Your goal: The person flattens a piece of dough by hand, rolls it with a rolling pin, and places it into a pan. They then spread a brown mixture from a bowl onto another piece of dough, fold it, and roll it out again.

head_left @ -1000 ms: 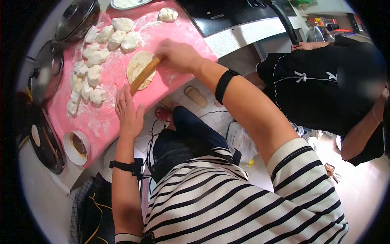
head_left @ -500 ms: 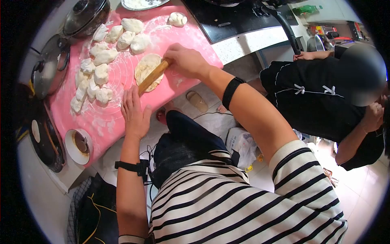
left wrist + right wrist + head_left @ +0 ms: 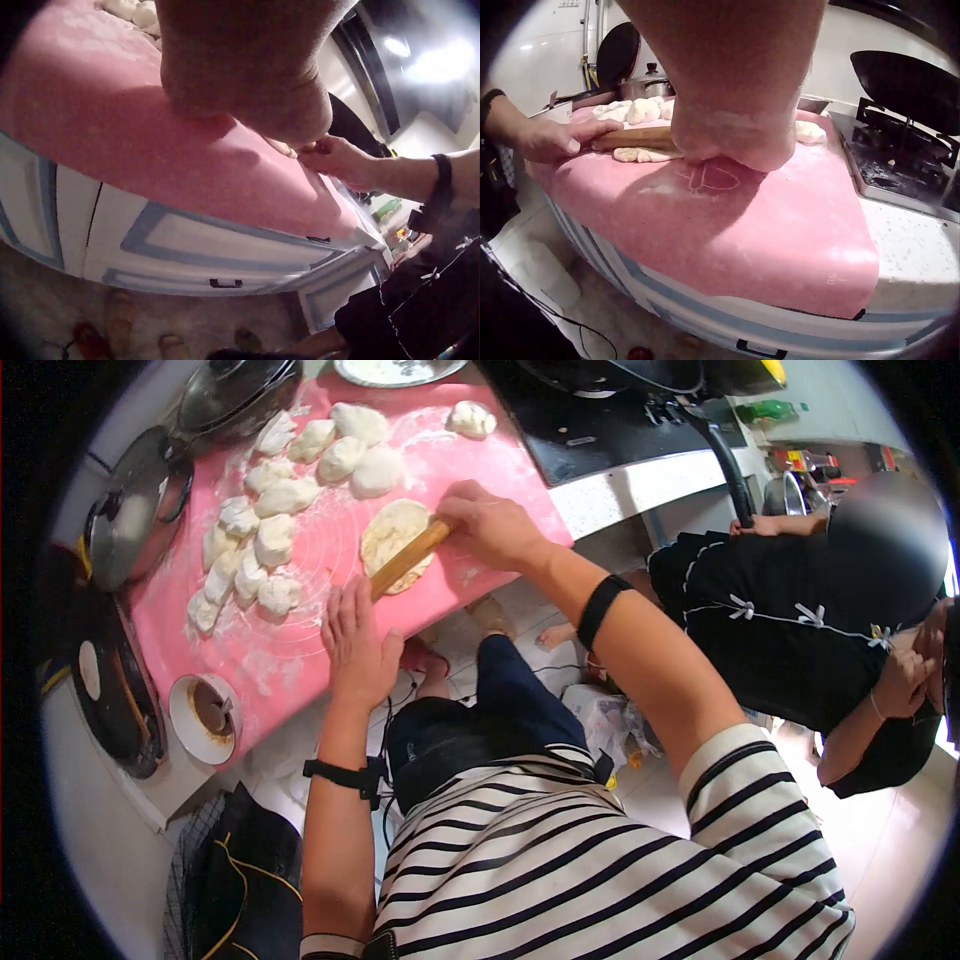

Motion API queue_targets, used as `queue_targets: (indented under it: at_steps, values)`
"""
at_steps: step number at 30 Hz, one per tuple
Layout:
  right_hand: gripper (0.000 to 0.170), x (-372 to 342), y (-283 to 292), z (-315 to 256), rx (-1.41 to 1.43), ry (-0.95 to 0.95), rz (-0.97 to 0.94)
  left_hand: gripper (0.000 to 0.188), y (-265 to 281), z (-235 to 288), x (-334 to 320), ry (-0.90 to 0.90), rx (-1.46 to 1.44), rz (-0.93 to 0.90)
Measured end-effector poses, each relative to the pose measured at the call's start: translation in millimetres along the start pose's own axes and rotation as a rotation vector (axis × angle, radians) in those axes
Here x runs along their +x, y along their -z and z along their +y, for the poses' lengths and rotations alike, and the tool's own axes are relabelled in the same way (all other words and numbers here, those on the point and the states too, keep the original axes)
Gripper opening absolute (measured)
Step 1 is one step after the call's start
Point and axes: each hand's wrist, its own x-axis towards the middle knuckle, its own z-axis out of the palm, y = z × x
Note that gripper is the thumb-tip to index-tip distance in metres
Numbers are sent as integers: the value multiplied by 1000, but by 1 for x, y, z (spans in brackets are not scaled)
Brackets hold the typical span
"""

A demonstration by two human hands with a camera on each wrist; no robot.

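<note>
A wooden rolling pin lies slantwise across a flat round of dough on a pink mat. Stretched out, the fingers of my left hand rest on the pin's near end. My right hand grips the far end with bent fingers. Seen from the right wrist, the dough round shows beneath the pin, with the left hand at its end. My own wrist hides the right fingers there.
Several floury dough lumps sit left of the round, and another lump beyond it. A white bowl stands at the mat's near left corner. Lidded pots line the left side. A person in black is beside a pan handle.
The head view has shifted, so the mat and hands appear farther right. Both hands and the pin stay on the dough round. The other person's free hand is lower in view.
</note>
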Motion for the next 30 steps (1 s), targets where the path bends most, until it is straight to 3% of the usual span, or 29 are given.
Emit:
queue_targets:
  at_steps: [19,25,30]
  values:
    - [38,4,3,3,-32,15,-32,78,4,7,3,12,36,29]
    - [29,3,1,10,-58,69,-57,79,0,9,0,-32,22,114]
    - [32,3,0,15,-90,77,-72,82,-9,4,-1,-37,86,158]
